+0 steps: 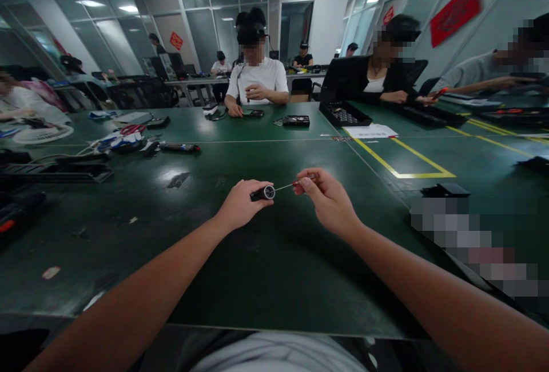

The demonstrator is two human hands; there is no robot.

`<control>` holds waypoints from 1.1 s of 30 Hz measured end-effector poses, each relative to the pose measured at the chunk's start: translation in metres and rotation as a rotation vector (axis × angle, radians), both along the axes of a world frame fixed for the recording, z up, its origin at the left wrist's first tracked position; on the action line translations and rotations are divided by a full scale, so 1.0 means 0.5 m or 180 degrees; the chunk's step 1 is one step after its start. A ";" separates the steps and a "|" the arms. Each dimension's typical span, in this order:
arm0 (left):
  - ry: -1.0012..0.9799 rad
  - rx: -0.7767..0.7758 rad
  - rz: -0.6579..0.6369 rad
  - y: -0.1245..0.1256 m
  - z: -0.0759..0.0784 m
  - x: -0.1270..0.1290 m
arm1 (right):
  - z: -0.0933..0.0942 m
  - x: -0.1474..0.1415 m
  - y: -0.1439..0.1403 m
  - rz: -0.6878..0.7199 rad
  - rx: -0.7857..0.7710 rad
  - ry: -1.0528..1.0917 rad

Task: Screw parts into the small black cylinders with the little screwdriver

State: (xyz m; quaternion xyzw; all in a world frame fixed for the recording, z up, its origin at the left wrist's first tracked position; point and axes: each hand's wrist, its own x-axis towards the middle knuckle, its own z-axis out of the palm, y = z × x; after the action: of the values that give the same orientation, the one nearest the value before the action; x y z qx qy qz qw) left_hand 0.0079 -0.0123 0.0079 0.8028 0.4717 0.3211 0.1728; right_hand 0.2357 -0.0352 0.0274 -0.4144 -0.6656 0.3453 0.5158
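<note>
Left hand (pixel 240 203): fingers clamped on a small black cylinder (pixel 262 192), ring end facing right, held above the bench (pixel 266 269).
Right hand (pixel 328 200): fingers pinched together on a thin screwdriver (pixel 300 182), orange-and-dark handle at the fingertips.
Contact: shaft tip at the cylinder's ring end, seemingly just entering.
Progress: tool and part aligned, work apparently mid-way; seating not discernible.
Farther off: black tray (pixel 344 114), white paper (pixel 371 131), seated people across.
</note>
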 end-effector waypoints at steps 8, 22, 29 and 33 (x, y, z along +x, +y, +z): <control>0.0023 0.0079 -0.0074 -0.001 0.000 0.001 | 0.002 -0.004 0.001 -0.0206 0.0039 -0.0002; 0.0181 -0.0014 -0.0108 -0.005 0.003 0.007 | -0.001 -0.004 0.004 0.0003 -0.0089 0.0086; 0.0118 -0.0051 -0.0037 -0.007 0.005 0.007 | 0.000 -0.007 0.004 -0.0327 -0.0263 0.0151; -0.0009 -0.0024 0.0012 -0.007 0.007 0.004 | -0.012 -0.007 0.006 -0.0207 -0.0355 0.0399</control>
State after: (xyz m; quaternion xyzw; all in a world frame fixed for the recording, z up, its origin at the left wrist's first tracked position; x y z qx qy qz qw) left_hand 0.0101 -0.0158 0.0114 0.8008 0.4742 0.3207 0.1760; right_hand 0.2321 -0.0321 0.0215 -0.4414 -0.5980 0.3901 0.5434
